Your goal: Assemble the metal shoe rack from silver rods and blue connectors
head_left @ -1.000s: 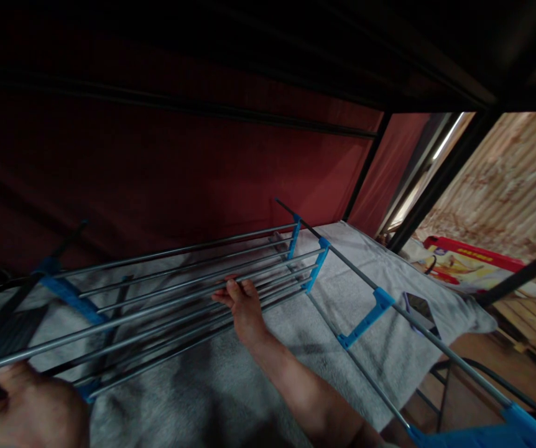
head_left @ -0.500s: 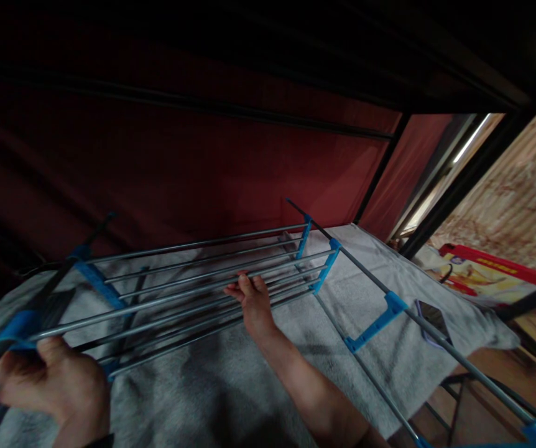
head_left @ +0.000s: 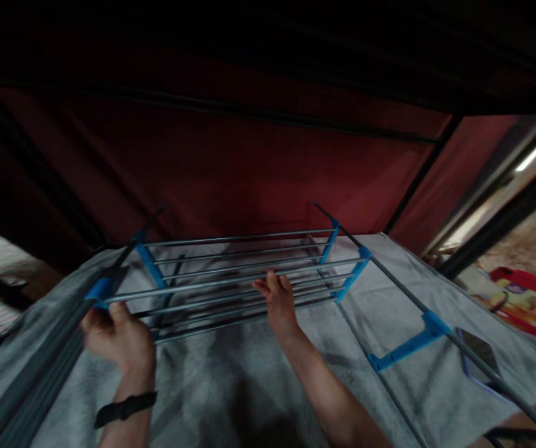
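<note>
Rack (head_left: pixel 240 238) lies over grey cloth (head_left: pixel 212 386); your left grip (head_left: pixel 121 339) clasps the front tube (head_left: pixel 184 288) at its blue connector (head_left: pixel 100 289), your right grip (head_left: pixel 280 298) pinches it midway, presumably to steady its length.

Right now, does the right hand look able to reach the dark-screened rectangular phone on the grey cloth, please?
Probably not directly: the right hand appears to hold a slim grey metal tube, and a long grey metal pole crosses in front of the phone, seen from here.
</note>
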A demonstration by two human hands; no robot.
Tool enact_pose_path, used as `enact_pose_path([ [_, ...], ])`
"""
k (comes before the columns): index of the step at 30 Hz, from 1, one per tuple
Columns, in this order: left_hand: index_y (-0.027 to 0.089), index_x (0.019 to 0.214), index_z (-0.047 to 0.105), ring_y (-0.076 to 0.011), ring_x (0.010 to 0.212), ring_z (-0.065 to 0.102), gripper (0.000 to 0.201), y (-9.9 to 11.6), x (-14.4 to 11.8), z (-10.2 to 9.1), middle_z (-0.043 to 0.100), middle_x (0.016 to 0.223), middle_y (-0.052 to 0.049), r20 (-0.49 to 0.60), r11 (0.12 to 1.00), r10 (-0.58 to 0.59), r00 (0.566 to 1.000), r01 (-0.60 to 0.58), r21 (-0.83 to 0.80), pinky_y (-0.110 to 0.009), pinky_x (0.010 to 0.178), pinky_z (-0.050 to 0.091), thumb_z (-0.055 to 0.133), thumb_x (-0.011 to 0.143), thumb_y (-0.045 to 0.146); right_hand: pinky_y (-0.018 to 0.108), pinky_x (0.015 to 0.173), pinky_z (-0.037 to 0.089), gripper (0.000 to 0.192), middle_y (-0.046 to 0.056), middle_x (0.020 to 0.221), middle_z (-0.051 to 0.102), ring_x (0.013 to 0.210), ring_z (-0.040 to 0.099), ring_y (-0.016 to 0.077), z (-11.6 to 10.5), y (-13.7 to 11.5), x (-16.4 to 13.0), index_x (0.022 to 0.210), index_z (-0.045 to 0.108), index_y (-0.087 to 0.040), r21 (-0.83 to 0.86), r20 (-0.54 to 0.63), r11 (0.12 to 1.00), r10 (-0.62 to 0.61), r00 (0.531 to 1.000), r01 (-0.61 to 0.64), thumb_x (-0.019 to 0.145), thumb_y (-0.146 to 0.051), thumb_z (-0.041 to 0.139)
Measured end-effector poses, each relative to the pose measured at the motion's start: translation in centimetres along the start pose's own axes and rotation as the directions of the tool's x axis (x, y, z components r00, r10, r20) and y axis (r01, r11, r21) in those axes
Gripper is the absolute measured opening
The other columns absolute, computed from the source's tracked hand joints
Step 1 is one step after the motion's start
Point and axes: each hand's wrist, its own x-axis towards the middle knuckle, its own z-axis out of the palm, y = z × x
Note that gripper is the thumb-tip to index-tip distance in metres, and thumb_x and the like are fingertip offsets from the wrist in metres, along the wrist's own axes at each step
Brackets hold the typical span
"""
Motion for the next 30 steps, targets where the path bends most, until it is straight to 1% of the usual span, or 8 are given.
enact_pose_path([
  [2, 0.018, 0.093, 0.06, -0.0295, 0.101, 0.066, 0.023, 0.6, -0.2, -0.3, 0.068, 0.099, -0.008, -0.044, 0.999, -0.022, 0.999, 0.023, 0.029, -0.05, 0.105, 0.051, 0.059, 0.082, 0.039, 0.037, 0.083, 0.064, 0.047, -0.005, 0.073, 0.066, 0.073, 0.071, 0.0148, -0.2, -0.2, -0.2, 0.077, 0.062, -0.023, -0.043, 0.007, 0.999, -0.002, 1.0, 0.003, 0.07, -0.062, 0.088],
  [14, 0.013, 0.115, 0.07, -0.0298, 0.12, 0.067, 0.036, 1.6, -1.0, -0.5, 0.074, 0.121, -0.017, 0.017, 0.998, 0.026, 0.999, -0.025, -0.052, -0.044, 0.114, 0.048, 0.057, 0.092, 0.039, 0.041, 0.086, 0.065, 0.044, -0.005, 0.073, 0.067, 0.072, 0.07, 0.014, -0.4, -0.5, -0.4, 0.076, 0.058, -0.023, -0.067, 0.012, 0.998, -0.015, 1.0, 0.016, 0.073, -0.056, 0.087],
  [18, 0.014, 0.134, 0.063, -0.0295, 0.137, 0.058, 0.046, 1.0, -1.6, -1.1, 0.065, 0.141, -0.018, 0.082, 0.998, 0.058, 0.995, -0.055, -0.041, -0.043, 0.124, 0.039, 0.06, 0.092, 0.034, 0.04, 0.085, 0.064, 0.037, -0.001, 0.095, 0.074, 0.079, 0.071, 0.0149, -0.9, -1.0, -0.7, 0.094, 0.068, -0.024, -0.089, 0.084, 0.996, 0.038, 0.996, -0.03, 0.077, -0.052, 0.084],
  [21, 0.018, 0.15, 0.05, -0.0282, 0.146, 0.05, 0.06, -0.3, -3.0, -2.3, 0.054, 0.156, -0.017, 0.099, 0.998, 0.025, 0.995, -0.019, -0.06, -0.043, 0.127, 0.035, 0.059, 0.092, 0.029, 0.042, 0.086, 0.062, 0.037, 0.003, 0.109, 0.074, 0.089, 0.072, 0.0189, -2.7, -1.3, -1.1, 0.106, 0.072, -0.025, -0.242, 0.206, 0.97, 0.019, 0.978, 0.032, 0.082, -0.052, 0.08],
  [23, 0.019, 0.155, 0.046, -0.0287, 0.148, 0.048, 0.063, -1.5, -4.0, -3.1, 0.05, 0.16, -0.017, 0.114, 0.998, -0.011, 0.993, 0.017, -0.052, -0.046, 0.127, 0.035, 0.055, 0.093, 0.027, 0.043, 0.086, 0.06, 0.032, 0.005, 0.108, 0.075, 0.09, 0.072, 0.0214, -4.4, -1.3, -1.1, 0.103, 0.074, -0.024, -0.431, 0.295, 0.884, -0.052, 0.954, 0.182, 0.088, -0.053, 0.073],
  [25, 0.018, 0.154, 0.047, -0.0292, 0.148, 0.047, 0.061, -2.8, -4.8, -3.7, 0.05, 0.16, -0.017, 0.133, 0.999, -0.032, 0.991, 0.037, -0.032, -0.048, 0.127, 0.034, 0.052, 0.094, 0.027, 0.043, 0.088, 0.057, 0.027, 0.006, 0.108, 0.076, 0.094, 0.071, 0.0233, -6.3, -1.2, -0.8, 0.103, 0.075, -0.025, -0.599, 0.402, 0.7, -0.156, 0.902, 0.388, 0.095, -0.05, 0.065],
  [27, 0.018, 0.151, 0.051, -0.0289, 0.148, 0.048, 0.059, -3.9, -5.2, -3.7, 0.052, 0.158, -0.018, 0.147, 0.999, -0.03, 0.989, 0.033, -0.017, -0.047, 0.128, 0.032, 0.055, 0.093, 0.027, 0.045, 0.094, 0.052, 0.025, 0.007, 0.109, 0.076, 0.103, 0.07, 0.0249, -7.7, -1.1, -0.4, 0.107, 0.075, -0.028, -0.67, 0.533, 0.465, -0.241, 0.811, 0.579, 0.101, -0.044, 0.057],
  [30, 0.018, 0.142, 0.057, -0.0291, 0.141, 0.054, 0.056, -4.7, -4.7, -3.2, 0.06, 0.149, -0.018, 0.146, 1.0, -0.028, 0.989, 0.028, 0.0, -0.046, 0.125, 0.036, 0.062, 0.087, 0.028, 0.049, 0.109, 0.041, 0.026, 0.006, 0.121, 0.076, 0.116, 0.066, 0.0252, -8.7, -1.0, 0.3, 0.119, 0.072, -0.029, -0.641, 0.713, 0.15, -0.245, 0.657, 0.752, 0.105, -0.033, 0.051],
])
